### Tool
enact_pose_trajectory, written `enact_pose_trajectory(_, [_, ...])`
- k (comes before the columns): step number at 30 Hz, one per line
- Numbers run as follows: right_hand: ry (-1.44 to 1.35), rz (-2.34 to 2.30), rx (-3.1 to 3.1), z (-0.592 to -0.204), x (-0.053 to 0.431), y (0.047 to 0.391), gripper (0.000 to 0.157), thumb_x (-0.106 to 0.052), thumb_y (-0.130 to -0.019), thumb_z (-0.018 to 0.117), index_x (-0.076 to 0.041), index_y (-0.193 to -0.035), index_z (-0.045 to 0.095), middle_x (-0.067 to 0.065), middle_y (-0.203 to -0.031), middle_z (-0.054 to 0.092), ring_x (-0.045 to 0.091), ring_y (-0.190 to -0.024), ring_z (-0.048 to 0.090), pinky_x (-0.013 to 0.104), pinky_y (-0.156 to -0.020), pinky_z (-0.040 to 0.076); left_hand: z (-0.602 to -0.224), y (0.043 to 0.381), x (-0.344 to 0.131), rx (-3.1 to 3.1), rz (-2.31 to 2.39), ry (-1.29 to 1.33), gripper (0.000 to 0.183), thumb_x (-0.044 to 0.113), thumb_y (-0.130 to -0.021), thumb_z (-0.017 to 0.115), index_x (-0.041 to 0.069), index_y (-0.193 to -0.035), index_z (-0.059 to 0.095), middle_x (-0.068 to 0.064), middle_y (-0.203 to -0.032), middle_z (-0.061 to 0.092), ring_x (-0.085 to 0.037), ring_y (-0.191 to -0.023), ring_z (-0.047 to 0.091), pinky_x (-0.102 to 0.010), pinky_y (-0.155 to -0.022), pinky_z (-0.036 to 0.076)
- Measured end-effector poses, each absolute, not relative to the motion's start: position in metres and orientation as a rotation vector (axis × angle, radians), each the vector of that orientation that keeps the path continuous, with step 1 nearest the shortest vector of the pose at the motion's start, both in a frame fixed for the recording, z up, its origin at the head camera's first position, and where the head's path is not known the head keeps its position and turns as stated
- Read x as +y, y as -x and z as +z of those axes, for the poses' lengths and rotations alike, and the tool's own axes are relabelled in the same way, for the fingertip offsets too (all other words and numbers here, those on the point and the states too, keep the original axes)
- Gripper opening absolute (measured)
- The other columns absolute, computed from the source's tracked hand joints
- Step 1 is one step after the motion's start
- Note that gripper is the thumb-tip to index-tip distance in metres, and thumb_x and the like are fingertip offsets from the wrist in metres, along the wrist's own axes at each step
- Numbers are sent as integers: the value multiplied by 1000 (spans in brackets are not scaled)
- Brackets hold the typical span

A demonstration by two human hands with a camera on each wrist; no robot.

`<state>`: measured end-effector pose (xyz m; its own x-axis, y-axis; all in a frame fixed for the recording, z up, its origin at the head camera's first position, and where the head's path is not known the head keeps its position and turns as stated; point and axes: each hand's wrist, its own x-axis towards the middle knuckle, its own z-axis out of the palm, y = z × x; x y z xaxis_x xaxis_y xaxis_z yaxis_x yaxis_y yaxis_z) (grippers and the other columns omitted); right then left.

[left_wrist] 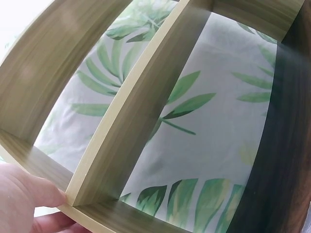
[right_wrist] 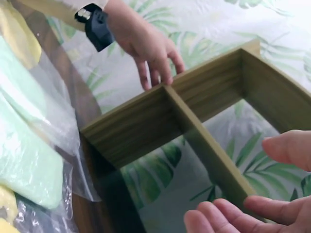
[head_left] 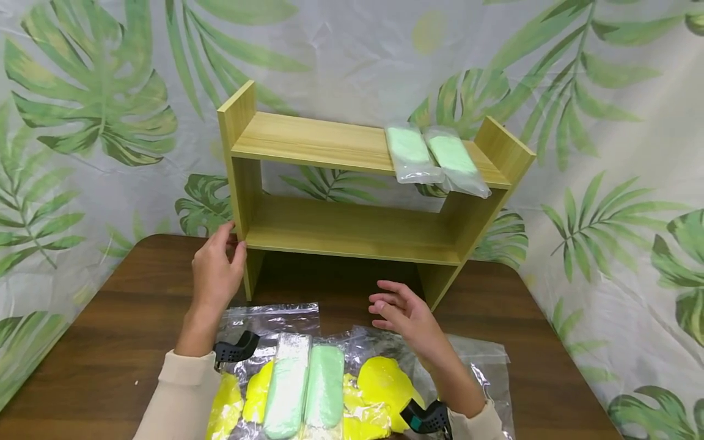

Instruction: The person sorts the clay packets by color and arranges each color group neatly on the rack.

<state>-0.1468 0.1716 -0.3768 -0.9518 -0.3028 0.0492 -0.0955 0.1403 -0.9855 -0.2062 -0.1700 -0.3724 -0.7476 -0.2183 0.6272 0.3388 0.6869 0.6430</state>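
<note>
A small wooden shelf [head_left: 352, 226] with two boards between side panels stands on the dark table. My left hand [head_left: 218, 269] grips its left side panel where the middle board meets it. In the left wrist view the thumb [left_wrist: 41, 191] lies at the panel's front edge, with fingers round the outer side. My right hand [head_left: 407, 318] is held in the air before the shelf's lower right part, fingers loosely bent and nothing in them. Two pale green packets [head_left: 408, 146] in clear wrapping lie side by side on the top board's right half, their ends overhanging its front edge.
Close to me on the table [head_left: 126, 342] lie two more pale green slabs [head_left: 326, 385] in clear wrapping. Beneath and beside them are clear plastic bags [head_left: 484, 360] with flattened yellow lumps [head_left: 385, 382]. A leaf-patterned cloth [head_left: 352, 55] hangs behind the shelf.
</note>
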Motion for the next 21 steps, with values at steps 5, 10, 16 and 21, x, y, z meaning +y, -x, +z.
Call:
enact_pose_trajectory(5, [388, -1847, 2243, -384, 171, 150, 48, -19, -97, 59, -4, -140, 42, 23, -125, 57, 35, -109, 60, 43, -86, 52, -372, 204, -169, -2198, -1026, 94, 35, 4, -92, 60, -3, -126, 56, -22, -97, 67, -36, -82, 66, -53, -72, 46])
enact_pose_trajectory(10, [393, -1749, 2224, -391, 168, 151, 50, -21, -97, 60, -1, -139, 42, 21, -121, 58, 43, -111, 57, 47, -86, 52, -373, 204, -170, -2196, -1021, 89, 35, 4, -92, 60, -4, -126, 57, -22, -96, 67, -36, -81, 66, -52, -71, 46])
enact_pose_trajectory(16, [383, -1646, 2194, -403, 162, 151, 51, -27, -96, 61, 0, -136, 44, 21, -119, 58, 44, -112, 55, 48, -86, 51, -374, 205, -171, -2190, -1009, 92, 35, 4, -91, 61, -3, -125, 57, -21, -95, 68, -35, -81, 66, -52, -71, 46])
enact_pose_trajectory(21, [378, -1593, 2157, -410, 158, 152, 50, -24, -98, 58, 4, -136, 44, 24, -120, 57, 42, -110, 56, 49, -85, 52, -374, 206, -171, -2196, -1011, 89, 34, 4, -91, 61, -2, -124, 58, -21, -96, 68, -35, -82, 66, -52, -71, 46])
